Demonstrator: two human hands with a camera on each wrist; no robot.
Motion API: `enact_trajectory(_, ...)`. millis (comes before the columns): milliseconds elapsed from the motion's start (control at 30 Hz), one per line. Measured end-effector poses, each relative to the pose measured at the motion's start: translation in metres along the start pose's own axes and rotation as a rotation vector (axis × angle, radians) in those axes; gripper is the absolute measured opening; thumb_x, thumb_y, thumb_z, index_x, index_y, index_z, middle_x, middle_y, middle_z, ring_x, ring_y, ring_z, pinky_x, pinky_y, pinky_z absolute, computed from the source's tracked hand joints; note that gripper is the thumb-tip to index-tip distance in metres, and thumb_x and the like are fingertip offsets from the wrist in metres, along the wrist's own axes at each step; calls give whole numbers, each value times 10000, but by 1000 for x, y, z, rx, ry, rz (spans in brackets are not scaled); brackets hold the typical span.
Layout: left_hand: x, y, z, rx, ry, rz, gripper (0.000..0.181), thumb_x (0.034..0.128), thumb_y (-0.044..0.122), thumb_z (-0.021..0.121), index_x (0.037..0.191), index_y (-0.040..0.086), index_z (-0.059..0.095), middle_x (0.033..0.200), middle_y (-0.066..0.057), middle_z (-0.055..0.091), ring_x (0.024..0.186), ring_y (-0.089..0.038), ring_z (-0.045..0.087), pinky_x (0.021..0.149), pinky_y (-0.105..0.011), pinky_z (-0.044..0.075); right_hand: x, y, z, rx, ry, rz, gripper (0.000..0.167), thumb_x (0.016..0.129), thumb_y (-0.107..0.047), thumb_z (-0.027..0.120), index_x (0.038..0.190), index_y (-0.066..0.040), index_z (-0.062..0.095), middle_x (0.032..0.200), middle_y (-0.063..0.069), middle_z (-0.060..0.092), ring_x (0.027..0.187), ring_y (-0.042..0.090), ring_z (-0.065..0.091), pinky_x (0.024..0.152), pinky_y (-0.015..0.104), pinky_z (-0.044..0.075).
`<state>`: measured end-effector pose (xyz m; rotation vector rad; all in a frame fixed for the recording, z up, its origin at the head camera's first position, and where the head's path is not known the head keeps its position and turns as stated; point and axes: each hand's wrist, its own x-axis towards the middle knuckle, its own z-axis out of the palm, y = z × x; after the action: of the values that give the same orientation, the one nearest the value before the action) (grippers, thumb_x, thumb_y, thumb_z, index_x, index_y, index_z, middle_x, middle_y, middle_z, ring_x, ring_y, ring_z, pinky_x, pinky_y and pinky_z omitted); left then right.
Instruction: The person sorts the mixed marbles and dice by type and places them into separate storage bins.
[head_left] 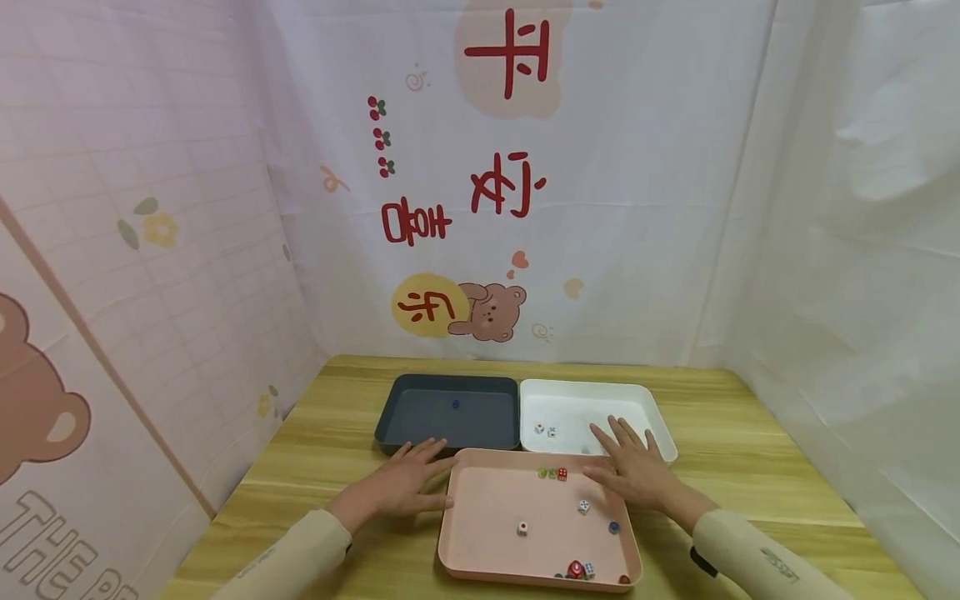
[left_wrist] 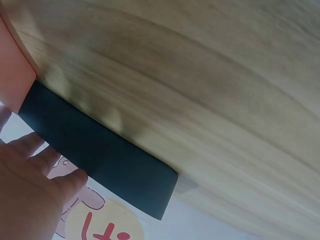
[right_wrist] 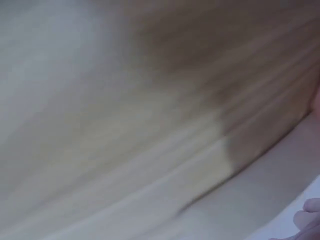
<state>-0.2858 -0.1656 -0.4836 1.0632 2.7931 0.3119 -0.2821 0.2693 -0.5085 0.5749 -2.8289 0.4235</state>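
A pink tray [head_left: 483, 500] lies between the two hands with small dice in it: a white die [head_left: 522, 528], a blue die [head_left: 614, 527], a red die [head_left: 562, 474] and several others. At its left rim is my left hand [head_left: 401, 485], fingers spread and holding nothing, the fingertips close to the dark tray [head_left: 450, 383]. My right hand [head_left: 637, 468] is over the pink tray's far right corner, its spread fingers reaching above the white tray [head_left: 585, 388]. Whether either hand touches a rim I cannot tell. In the left wrist view, fingers [left_wrist: 70, 184] show beside the dark tray's wall.
The dark tray holds one small blue die [head_left: 456, 404]. Two pale dice [head_left: 539, 427] sit at the left of the white tray. Both trays stand side by side behind the pink one on a wooden table [head_left: 300, 467]. Printed white cloth [head_left: 637, 167] encloses the back and sides.
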Motion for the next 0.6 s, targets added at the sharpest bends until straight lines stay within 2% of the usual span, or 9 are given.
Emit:
enact_trajectory(200, 0, 0, 1, 0, 7, 11, 752, 957, 600, 537, 1547, 161, 379, 1603, -166, 264, 1471, -384, 218, 1134, -647, 173, 12, -26, -6, 14, 15, -102, 797, 886, -544, 679, 1513, -117, 435, 1547, 229, 347, 1439, 433, 266, 1091, 711, 158)
enact_trajectory(467, -1, 1, -1, -18, 16, 16, 757, 951, 583, 563, 1537, 135, 391, 1594, -177, 279, 1466, -395, 228, 1129, -656, 174, 18, -62, -12, 86, -79, -295, 751, 865, -429, 755, 1490, -121, 476, 1543, 173, 382, 1418, 415, 326, 1093, 691, 201)
enact_trajectory(600, -1, 1, -1, -19, 12, 8, 750, 953, 583, 559, 1540, 147, 390, 1597, -168, 277, 1471, -386, 219, 1134, -649, 168, 17, -75, -10, 93, -119, -411, 704, 846, -428, 771, 1437, -121, 542, 1530, 161, 407, 1397, 396, 372, 1098, 651, 253)
